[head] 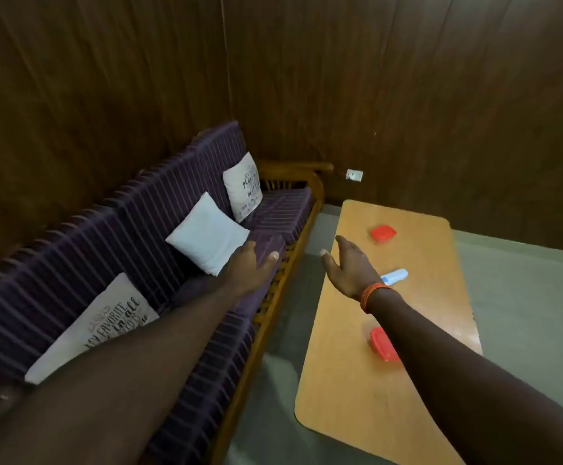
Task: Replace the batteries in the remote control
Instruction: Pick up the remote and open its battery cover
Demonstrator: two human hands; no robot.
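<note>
Two dark wood-panelled walls (407,78) meet in a corner behind the furniture. One long sofa (112,236), with a wooden frame and purple striped cushions, runs along the left wall. A light wooden coffee table (350,380) stands to the right of it, with a strip of grey floor between them.

Three pillows rest on the sofa: a near printed pillow (95,327), a plain white pillow (206,234) in the middle, and a far printed pillow (243,186).

Both arms reach forward. The left hand (249,266) hangs above the front edge of the sofa seat, fingers straight, holding nothing. The right hand (350,266) is above the table's left edge, fingers spread, also holding nothing. An orange wristband (372,295) circles its wrist.

On the table lie a far red box (383,233) and a near red box (382,344), the latter partly hidden by the right forearm. The white and blue remote control (394,276) lies flat between them, untouched, one end hidden behind the right wrist.

A wall socket (355,175) sits low on the far wall.
</note>
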